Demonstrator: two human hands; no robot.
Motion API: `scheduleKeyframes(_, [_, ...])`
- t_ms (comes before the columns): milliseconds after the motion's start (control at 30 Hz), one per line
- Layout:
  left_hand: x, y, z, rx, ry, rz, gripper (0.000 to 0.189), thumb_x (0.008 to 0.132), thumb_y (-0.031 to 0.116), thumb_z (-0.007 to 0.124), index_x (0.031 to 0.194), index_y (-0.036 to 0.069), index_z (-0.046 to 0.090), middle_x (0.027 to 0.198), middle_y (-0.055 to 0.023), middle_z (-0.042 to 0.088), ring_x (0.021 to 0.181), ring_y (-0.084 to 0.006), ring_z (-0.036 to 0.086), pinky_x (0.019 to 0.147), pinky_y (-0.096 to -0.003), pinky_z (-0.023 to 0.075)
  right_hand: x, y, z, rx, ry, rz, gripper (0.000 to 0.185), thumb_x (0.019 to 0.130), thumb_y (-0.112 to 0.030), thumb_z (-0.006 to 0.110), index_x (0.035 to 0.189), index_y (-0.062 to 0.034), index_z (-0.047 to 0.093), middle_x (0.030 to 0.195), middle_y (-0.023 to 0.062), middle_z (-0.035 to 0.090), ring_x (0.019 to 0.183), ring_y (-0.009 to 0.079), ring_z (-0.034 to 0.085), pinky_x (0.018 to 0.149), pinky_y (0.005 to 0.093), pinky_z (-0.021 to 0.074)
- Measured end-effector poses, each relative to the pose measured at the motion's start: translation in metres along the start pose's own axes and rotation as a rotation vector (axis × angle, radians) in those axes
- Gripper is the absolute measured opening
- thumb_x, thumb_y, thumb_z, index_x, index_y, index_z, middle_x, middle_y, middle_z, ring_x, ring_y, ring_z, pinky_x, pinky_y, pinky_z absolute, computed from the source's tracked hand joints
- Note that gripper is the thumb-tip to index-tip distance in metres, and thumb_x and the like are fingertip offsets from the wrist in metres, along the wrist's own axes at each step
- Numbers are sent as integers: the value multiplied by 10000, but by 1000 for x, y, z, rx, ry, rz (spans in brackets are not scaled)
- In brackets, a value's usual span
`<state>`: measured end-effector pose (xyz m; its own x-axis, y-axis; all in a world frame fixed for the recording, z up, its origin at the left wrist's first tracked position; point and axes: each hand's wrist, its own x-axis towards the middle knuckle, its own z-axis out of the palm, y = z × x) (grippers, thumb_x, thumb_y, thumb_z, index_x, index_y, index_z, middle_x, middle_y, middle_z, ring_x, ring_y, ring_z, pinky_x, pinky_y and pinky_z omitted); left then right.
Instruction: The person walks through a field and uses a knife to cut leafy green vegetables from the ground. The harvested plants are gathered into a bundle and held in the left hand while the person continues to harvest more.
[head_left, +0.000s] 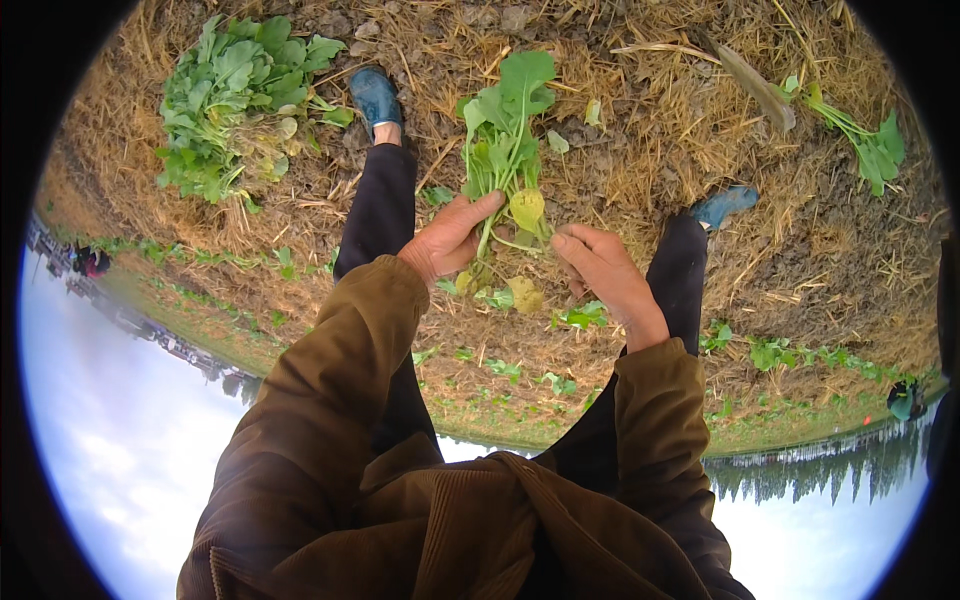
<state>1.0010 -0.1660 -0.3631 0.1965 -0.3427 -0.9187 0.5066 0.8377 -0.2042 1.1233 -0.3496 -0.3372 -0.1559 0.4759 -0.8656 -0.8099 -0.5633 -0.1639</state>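
Note:
My left hand (450, 232) is closed around the stems of a bunch of leafy green plants (506, 142), its thumb lying across them. The leaf tips point away from me, and the stem ends hang below the fist. Some leaves in the bunch have turned yellow, among them a round yellow leaf (527, 208) beside the thumb and another yellow leaf (525, 294) lower down. At the right side of the bunch, my right hand (607, 274) pinches a thin leaf stem (517, 244) between thumb and fingers; its exact grip is partly hidden.
A large heap of cut greens (232, 105) lies on the straw-covered soil (637, 150) by my left shoe (375, 97). Right of my right shoe (724, 206) lies a small plant (866, 146), near a dry stalk (754, 86). Rows of low seedlings (817, 356) grow behind my feet.

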Motion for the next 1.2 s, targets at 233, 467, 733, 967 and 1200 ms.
scheduleKeyframes(233, [-17,-1,-19,58,-67,-3,291,840,140,570,1092,59,448,912,-71,560,784,-178,556,622,-333,452,0,-5,-8,101,118,6,237,909,-230,471,768,-43,498,581,-23,409,509,73,392,473,227,360])
scheduleKeyframes(467, [-34,-5,-29,-47,-121,-115,320,805,60,561,1107,38,457,855,-86,557,763,-196,564,639,-347,483,4,-3,-17,-217,252,-108,284,898,-223,486,709,-13,513,536,-5,444,456,79,401,425,245,341])
scheduleKeyframes(733, [-58,-29,-54,15,-24,-191,389,831,16,464,1212,78,420,879,-39,509,688,-122,496,608,-296,467,-3,-30,-26,216,612,-388,238,937,-212,419,802,-34,503,580,-3,440,491,71,368,452,235,324])
scheduleKeyframes(967, [-24,-67,-61,715,169,-181,407,848,160,536,1224,40,435,991,-81,522,807,-180,531,730,-311,464,-16,-48,-16,500,455,-552,220,937,-188,413,987,-3,521,599,1,432,521,70,376,479,225,364])
scheduleKeyframes(1200, [-11,-27,22,592,-42,92,599,831,340,581,1305,65,340,1054,-102,516,863,-166,519,781,-325,441,-11,-27,4,-585,343,-302,94,871,-84,488,925,-34,545,617,115,508,502,251,463,475,322,397])
